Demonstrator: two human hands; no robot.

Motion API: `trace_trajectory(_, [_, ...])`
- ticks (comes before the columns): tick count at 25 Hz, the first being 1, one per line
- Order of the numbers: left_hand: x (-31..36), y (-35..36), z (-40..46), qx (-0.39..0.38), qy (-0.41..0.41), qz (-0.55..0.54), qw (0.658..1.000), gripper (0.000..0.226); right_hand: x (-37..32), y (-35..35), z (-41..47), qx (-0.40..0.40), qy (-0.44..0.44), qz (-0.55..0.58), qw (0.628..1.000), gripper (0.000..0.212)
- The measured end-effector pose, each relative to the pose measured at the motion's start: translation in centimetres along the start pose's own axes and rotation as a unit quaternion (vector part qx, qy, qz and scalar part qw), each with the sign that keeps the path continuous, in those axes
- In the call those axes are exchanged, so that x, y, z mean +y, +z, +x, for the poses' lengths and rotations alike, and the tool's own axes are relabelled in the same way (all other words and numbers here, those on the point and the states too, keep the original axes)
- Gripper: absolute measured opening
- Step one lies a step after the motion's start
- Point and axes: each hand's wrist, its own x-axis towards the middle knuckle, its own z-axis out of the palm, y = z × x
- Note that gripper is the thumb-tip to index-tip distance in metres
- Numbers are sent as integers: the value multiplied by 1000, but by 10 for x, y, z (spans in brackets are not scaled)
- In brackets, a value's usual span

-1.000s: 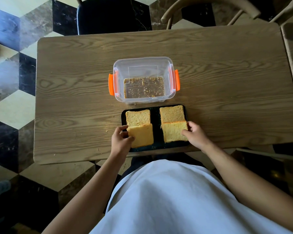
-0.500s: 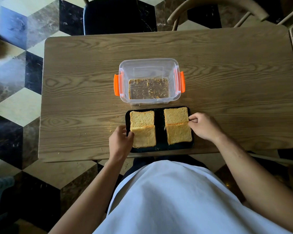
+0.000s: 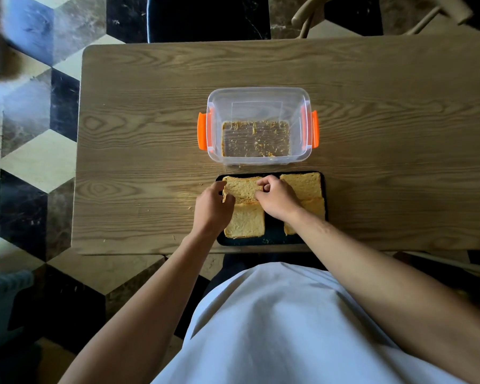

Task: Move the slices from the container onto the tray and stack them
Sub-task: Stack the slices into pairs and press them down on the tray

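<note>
A black tray (image 3: 272, 239) lies at the table's near edge with bread slices on it. My left hand (image 3: 212, 209) and my right hand (image 3: 277, 199) both grip the far-left slice (image 3: 243, 188), one at its left edge and one at its right edge. Its left side looks slightly lifted. A near-left slice (image 3: 245, 221) lies flat below it. A far-right slice (image 3: 305, 184) and a near-right slice (image 3: 315, 207) are partly hidden by my right arm. The clear container (image 3: 257, 126) with orange clips holds only crumbs.
The wooden table (image 3: 385, 120) stretches wide to the right and left of the container. Crumbs lie scattered by the tray's left side. Chairs stand at the far edge. A patterned tile floor shows at the left.
My left hand moved up from the near-left slice to the far-left slice. My right hand crossed over from the right-hand slices to the same far-left slice.
</note>
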Motion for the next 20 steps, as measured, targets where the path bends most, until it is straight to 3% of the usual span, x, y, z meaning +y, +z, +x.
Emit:
trace_trajectory(9, [-3, 11, -2, 3, 15, 9, 1000, 56, -4, 12, 9, 27, 18, 15, 999, 42])
trace_trajectory(14, [-6, 14, -2, 8, 31, 84, 996, 65, -10, 18, 10, 36, 15, 15, 999, 47])
trace_trajectory(20, [-9, 16, -5, 2, 26, 94, 995, 65, -10, 22, 9, 38, 12, 14, 999, 48])
